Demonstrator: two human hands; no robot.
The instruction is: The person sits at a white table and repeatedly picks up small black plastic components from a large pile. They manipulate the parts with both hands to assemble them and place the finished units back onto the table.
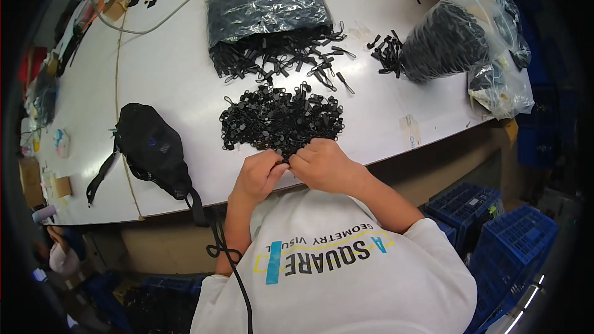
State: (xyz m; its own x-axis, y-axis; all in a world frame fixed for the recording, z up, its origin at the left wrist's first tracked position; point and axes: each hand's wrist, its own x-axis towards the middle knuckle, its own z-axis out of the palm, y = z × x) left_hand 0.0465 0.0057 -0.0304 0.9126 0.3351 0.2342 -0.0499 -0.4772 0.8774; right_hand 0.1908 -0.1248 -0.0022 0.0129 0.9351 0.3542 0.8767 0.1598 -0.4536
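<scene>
My left hand [259,174] and my right hand [323,166] meet at the table's near edge, fingers closed and pinching. What they hold is mostly hidden; a bit of something small and black shows between the fingertips. Just beyond them lies a heap of small black metal-looking pieces with loops, like zipper sliders [278,117]. Farther off, black looped cord zipper pulls [291,59] spill from a large clear plastic bag [269,9] full of them.
On the left rests a black mesh-sided fabric pouch [151,142] with a strap. At the right, stuffed clear bags [448,40] stand beside loose black pulls [388,52]. Blue crates [510,260] stand below the table's right side. A grey cable [145,29] crosses the far left.
</scene>
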